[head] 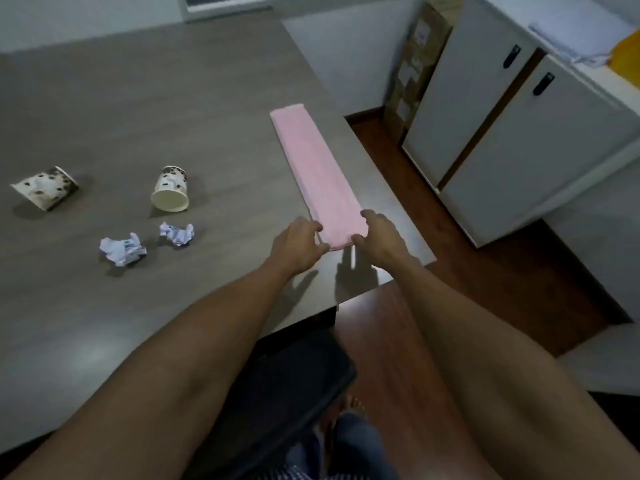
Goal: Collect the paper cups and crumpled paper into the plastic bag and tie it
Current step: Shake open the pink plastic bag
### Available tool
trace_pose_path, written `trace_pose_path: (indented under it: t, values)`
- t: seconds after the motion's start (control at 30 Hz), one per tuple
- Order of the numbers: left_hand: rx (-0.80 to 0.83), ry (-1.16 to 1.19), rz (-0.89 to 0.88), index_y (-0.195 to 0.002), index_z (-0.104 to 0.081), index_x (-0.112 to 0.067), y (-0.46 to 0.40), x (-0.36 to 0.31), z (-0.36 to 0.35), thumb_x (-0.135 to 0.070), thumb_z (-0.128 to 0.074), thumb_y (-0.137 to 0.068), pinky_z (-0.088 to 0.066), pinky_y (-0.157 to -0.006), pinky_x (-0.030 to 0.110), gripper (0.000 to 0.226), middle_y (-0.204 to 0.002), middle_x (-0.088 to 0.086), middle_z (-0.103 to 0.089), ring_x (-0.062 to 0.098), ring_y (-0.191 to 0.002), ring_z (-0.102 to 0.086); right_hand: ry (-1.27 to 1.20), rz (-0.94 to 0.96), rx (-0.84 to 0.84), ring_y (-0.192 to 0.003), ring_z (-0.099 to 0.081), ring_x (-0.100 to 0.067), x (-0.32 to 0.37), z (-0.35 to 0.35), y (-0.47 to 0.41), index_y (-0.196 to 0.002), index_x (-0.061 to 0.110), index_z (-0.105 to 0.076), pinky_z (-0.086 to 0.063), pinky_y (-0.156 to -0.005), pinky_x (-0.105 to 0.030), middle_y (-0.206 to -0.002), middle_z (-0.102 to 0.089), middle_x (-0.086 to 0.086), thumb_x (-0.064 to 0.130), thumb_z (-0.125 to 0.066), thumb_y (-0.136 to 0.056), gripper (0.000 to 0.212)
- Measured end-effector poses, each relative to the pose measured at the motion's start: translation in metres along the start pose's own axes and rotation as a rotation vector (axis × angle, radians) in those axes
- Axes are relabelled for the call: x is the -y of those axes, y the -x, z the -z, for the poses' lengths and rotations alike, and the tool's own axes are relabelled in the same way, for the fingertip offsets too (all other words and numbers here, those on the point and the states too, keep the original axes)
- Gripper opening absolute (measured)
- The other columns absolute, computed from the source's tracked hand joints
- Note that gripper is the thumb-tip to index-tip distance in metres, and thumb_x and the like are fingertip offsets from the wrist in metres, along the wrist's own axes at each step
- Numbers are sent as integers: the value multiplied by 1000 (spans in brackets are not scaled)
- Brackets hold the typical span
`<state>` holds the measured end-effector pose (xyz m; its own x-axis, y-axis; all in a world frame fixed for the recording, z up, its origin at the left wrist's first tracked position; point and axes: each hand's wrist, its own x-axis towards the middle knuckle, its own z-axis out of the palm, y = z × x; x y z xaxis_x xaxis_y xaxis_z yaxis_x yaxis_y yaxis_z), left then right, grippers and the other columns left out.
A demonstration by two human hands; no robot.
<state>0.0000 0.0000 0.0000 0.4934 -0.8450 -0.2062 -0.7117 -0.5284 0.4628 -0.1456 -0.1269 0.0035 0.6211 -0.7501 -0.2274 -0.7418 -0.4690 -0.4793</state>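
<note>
A folded pink plastic bag point(313, 168) lies as a long flat strip on the grey table point(156, 98), near its right edge. My left hand point(298, 245) pinches the strip's near left corner. My right hand point(381, 237) grips the near right corner, fingers curled over the bag's edge. Two patterned paper cups lie on their sides to the left: one point(171, 190) with its mouth facing me, another point(45, 188) farther left. Two crumpled paper balls, one point(177, 233) nearer the bag and one point(123, 249) left of it, sit in front of the cups.
The table's right edge and near corner are close to my hands, with wood floor point(485, 289) beyond. White cabinets point(519, 133) and a cardboard box point(415, 64) stand to the right. A dark chair seat point(287, 386) is below the table edge.
</note>
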Motion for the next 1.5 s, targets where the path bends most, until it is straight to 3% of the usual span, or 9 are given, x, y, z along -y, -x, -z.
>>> trace_pose_path:
  t: [0.23, 0.37, 0.67, 0.9, 1.07, 1.17, 1.27, 1.4, 1.5]
  values:
    - [-87, 22, 15, -116, -70, -20, -20, 12, -55, -37, -64, -91, -53, -81, 39, 31, -115, 6, -56, 28, -101, -61, -92, -110, -53, -122, -52, -27, -30, -41, -24, -139, 23, -43, -52, -102, -47, -137, -54, -6, 39, -81, -84, 69]
    - [-141, 96, 30, -102, -77, -15, -27, 15, -65, -25, -60, -98, -52, -79, 37, 20, -105, 6, -60, 24, -94, -61, -110, -119, -138, -105, -63, -29, -33, -53, -32, -129, 18, -51, -57, -93, -49, -121, -65, -7, 28, -74, -88, 48]
    - [-417, 785, 553, -98, -66, 2, -39, 19, 2, -9, -54, -96, -54, -80, 35, 17, -100, 20, -71, 31, -90, -66, -292, -231, -160, -76, -62, -12, 8, -30, -35, -105, 17, -67, -52, -71, -25, -104, -72, -4, 12, -63, -99, 9]
    - [-613, 1278, 713, -122, -49, 7, -37, 40, 84, -2, -37, -100, -56, -91, 57, 27, -121, 30, -62, 42, -110, -65, -384, -512, -103, -89, -64, -35, 37, 36, -19, -119, 1, -57, -54, -67, -35, -112, -62, -21, 12, -58, -90, 31]
    - [-579, 1078, 651, -124, -49, -1, -24, 38, 118, -14, -35, -101, -54, -94, 56, 29, -122, 23, -60, 38, -109, -64, -312, -33, 295, -128, -46, -33, 109, 78, -13, -158, 26, -17, -45, -107, -52, -148, -36, 0, 27, -78, -75, 103]
    - [-576, 1099, 612, -123, -48, 0, -18, 29, 127, -11, -37, -101, -59, -83, 48, 27, -113, 21, -62, 35, -101, -66, -278, 120, 322, -111, -54, -26, 153, 58, -4, -147, 20, -36, -46, -95, -44, -128, -50, 0, 29, -73, -88, 71]
    - [-651, 870, 495, -110, -44, -8, -5, 29, 135, -21, -41, -102, -53, -72, 43, 15, -94, 15, -61, 38, -92, -66, -336, -68, 50, -102, -65, -32, 154, 24, 0, -120, 9, -61, -57, -93, -46, -116, -65, -13, 14, -53, -102, 20]
    - [-555, 278, 72, -119, -48, -23, 24, 55, 147, -61, -65, -85, -42, -79, 34, 54, -115, 4, -55, 24, -97, -55, -662, -239, -214, -83, -60, -26, 143, 44, -1, -119, 9, -60, -49, -70, -31, -114, -65, -15, 15, -42, -98, 28]
    - [-408, -41, 81, -141, -44, -20, 38, 74, 145, -43, -89, -68, -43, -103, 41, 89, -137, 12, -40, 31, -121, -49, -647, -305, -262, -90, -63, -31, 137, 70, -6, -126, 10, -60, -55, -80, -39, -116, -65, -14, 37, -44, -93, 45]
